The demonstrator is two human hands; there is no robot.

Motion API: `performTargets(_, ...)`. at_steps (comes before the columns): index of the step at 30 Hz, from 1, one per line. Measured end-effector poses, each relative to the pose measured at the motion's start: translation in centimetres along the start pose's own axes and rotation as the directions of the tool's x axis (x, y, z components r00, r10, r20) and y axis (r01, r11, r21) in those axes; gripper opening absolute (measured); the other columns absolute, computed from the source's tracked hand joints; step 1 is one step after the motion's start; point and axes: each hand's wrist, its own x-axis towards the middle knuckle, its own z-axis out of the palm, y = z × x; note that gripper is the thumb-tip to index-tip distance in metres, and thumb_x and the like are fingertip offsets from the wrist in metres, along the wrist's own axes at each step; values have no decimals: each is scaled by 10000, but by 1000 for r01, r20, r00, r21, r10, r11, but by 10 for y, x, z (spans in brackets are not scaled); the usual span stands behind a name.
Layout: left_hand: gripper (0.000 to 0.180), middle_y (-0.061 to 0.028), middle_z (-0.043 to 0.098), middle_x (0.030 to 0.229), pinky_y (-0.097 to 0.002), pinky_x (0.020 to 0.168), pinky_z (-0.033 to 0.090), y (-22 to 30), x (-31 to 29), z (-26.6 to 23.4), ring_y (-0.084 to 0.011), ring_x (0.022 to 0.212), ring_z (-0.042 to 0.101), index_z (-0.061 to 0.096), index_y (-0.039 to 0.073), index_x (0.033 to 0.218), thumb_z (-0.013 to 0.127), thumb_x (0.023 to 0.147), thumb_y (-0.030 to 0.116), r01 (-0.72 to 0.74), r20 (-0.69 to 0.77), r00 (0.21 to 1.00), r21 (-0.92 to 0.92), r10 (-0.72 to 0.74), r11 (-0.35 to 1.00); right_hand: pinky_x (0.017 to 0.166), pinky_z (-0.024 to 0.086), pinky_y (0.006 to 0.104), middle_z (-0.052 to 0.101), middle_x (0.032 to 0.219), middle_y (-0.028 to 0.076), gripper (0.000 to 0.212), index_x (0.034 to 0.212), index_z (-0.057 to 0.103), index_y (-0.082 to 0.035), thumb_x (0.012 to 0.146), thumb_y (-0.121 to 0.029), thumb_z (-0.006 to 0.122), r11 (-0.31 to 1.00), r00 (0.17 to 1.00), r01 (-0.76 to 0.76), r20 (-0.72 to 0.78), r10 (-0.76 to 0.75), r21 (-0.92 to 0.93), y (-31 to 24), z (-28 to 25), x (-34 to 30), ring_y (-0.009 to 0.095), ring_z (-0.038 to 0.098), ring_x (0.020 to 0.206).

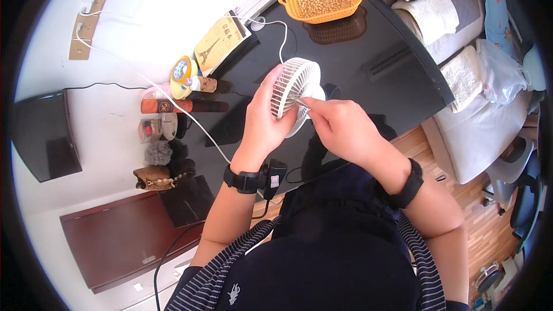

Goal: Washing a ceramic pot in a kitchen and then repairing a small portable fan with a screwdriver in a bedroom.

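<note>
A small white fan (311,73) is held up over the black glossy tabletop (368,40). My left hand (262,121) is closed around its side, with the thumb against the lower edge of the grille. My right hand (345,128) pinches a thin grey metal tool (300,102) between thumb and fingers. The tool's tip meets the grille near the fan's centre; I cannot tell whether it passes between the bars. Its exact kind is hidden by my fingers. A white cable (286,34) runs up to the fan's far side.
An orange basket (288,7) of round tan beans stands at the table's far edge. Along the left wall lie a yellow booklet (222,43), a small bottle (203,84), a grey pompom (158,153) and a brown purse (154,177). A white cord (138,72) hangs from the wall socket (87,26).
</note>
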Motion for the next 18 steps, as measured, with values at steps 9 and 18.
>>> performTargets(9,675,-157,558,1149,-308,861,451,-2,3,-3,-213,1026,568,364,48,1309,631,695,-31,16,29,999,-4,-16,1000,626,495,410,599,695,189,263,1060,610,-60,836,-125,488,973,993,101,-76,-87,208,17,11,6,341,606,677)
performTargets(18,687,-165,545,1157,-323,874,448,-3,2,-3,-240,1051,561,367,52,1303,651,681,-17,21,33,999,70,-23,997,587,522,355,620,787,139,326,1053,528,-4,739,-91,534,898,992,122,13,-128,-423,-12,0,-1,274,636,691)
